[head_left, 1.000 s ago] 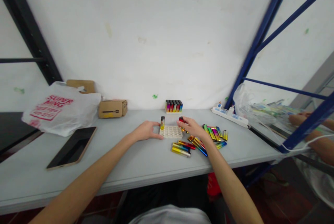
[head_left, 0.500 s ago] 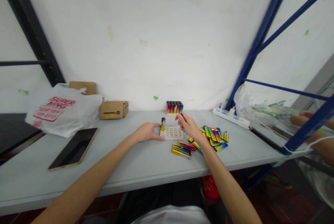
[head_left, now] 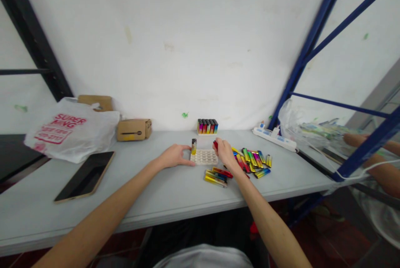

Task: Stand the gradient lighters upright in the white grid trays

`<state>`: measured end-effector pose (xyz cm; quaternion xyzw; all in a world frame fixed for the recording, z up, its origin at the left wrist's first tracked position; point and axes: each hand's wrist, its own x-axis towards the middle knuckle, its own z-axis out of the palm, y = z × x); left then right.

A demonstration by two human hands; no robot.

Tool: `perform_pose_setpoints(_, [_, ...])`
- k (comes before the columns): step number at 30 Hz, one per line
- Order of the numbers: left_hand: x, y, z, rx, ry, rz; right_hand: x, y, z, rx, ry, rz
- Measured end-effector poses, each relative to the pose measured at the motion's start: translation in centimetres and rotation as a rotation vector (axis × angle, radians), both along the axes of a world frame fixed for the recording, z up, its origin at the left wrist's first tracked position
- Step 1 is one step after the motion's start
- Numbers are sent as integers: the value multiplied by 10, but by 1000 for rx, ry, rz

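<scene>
A white tray (head_left: 206, 157) with rows of round holes lies on the table, and one yellow lighter with a black top (head_left: 194, 147) stands upright at its left end. My left hand (head_left: 175, 156) grips the tray's left end, thumb at the front corner and fingers at the back. Just right of the tray, my right hand (head_left: 224, 152) is closed on a red lighter (head_left: 215, 144), mostly hidden by the fingers. Beside my right forearm lies a loose pile of shiny coloured lighters (head_left: 256, 159). Several more lighters (head_left: 216, 177) lie side by side in front of the tray.
At the back, a filled block of lighters (head_left: 207, 126) stands by the wall. A cardboard box (head_left: 134, 129), a white plastic bag (head_left: 75, 128) and a dark phone or tablet (head_left: 86, 176) are on the left. On the right are a power strip (head_left: 275, 139) and a blue rack post (head_left: 300, 63).
My right hand has turned slightly and shifted a little lower and right, so the red lighter now shows at its fingertips. The left hand stays at the tray. The view has shifted slightly.
</scene>
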<state>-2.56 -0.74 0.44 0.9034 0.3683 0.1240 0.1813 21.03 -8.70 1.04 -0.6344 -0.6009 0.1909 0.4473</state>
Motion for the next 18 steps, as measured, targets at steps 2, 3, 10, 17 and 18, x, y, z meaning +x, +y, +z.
perform_pose_setpoints(2, [0,-1,0,4,3,2,0,0,-2,7,24,3])
perform_pose_setpoints(3, [1,-1,0,8,2,2,0,0,-3,15,27,11])
perform_pose_setpoints(10, [3,-5,-2,75,11,16,-3,1,-7,268,-89,203])
perform_pose_setpoints(17, [12,-17,-1,168,61,49,-22,-2,9,314,-237,236])
perform_pose_setpoints(18, [12,-17,-2,175,70,53,-23,0,9,289,-239,254])
